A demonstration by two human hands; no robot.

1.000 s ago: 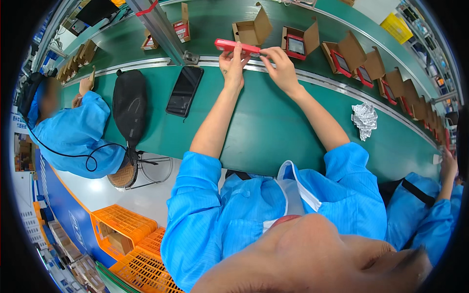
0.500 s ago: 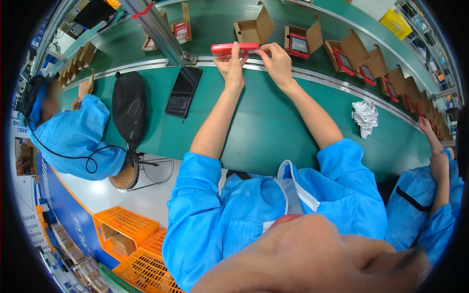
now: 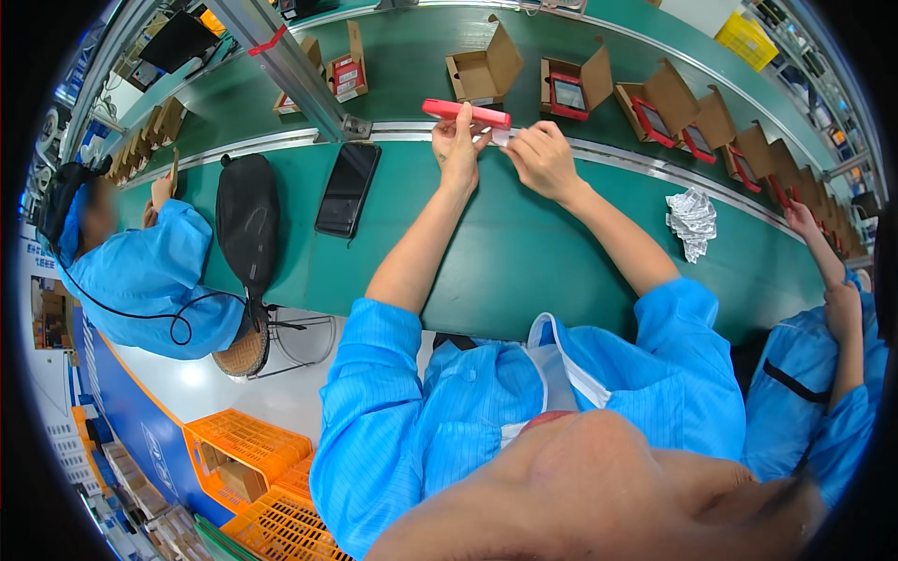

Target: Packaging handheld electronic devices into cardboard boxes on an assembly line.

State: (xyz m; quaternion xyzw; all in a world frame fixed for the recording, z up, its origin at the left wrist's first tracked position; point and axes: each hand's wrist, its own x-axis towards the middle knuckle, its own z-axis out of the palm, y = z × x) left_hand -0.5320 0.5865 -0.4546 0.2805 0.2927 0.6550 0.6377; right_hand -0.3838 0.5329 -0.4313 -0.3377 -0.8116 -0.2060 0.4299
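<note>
My left hand (image 3: 456,157) grips a slim red handheld device (image 3: 486,117) near the far edge of the green bench, its thin side toward me. Close by on the right, the fingers of my right hand (image 3: 544,161) pinch a small whitish strip (image 3: 501,136) just under the device's right end. Whether the strip still touches the device I cannot tell. Beyond my hands, an open cardboard box (image 3: 475,77) with no device in it stands on the green belt. Next to it, another open box holds a similar red device with a grey screen (image 3: 568,94).
A black phone (image 3: 347,192) and a black pouch (image 3: 248,210) lie left of my arms. Crumpled silvery sheets (image 3: 692,222) lie to the right. More boxes line the belt. Co-workers in blue sit left (image 3: 140,271) and right (image 3: 804,374). A metal post (image 3: 281,70) rises beyond the phone.
The red device has shifted slightly right and nearer, and now tilts down to the right. My right hand has drawn right and nearer, and a whitish strip now shows at its fingertips.
</note>
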